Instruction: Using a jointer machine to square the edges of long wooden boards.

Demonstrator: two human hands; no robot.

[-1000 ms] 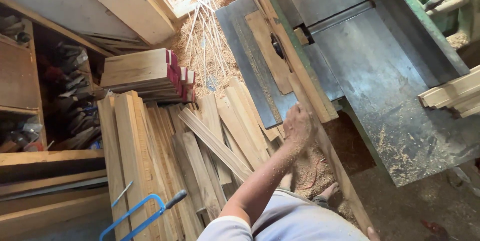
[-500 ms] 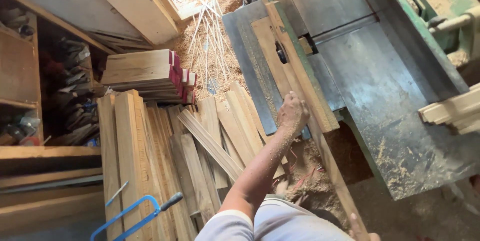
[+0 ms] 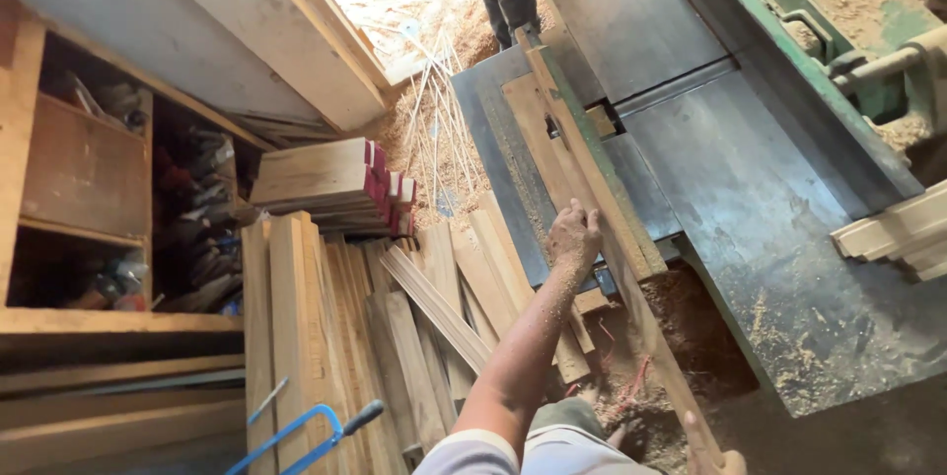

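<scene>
Strip (image 3: 592, 164) of wood lies along the near edge of the planer bench (image 3: 769, 238), running from six o'clock up toward twelve. The left hand (image 3: 574, 236) sits at its middle, grip closed on the strip's edge. The right hand (image 3: 715, 455) shows only fingertips at the strip's lower end; I cannot tell its grip. It looks like feeding or lining up; next calls for steady, even pressure along the bench. Boards (image 3: 326, 337) lie stacked at nine o'clock.

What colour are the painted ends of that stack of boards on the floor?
Red. The stack of boards shows its red-painted ends, some pale, best in the head view, left of the left hand.
</scene>
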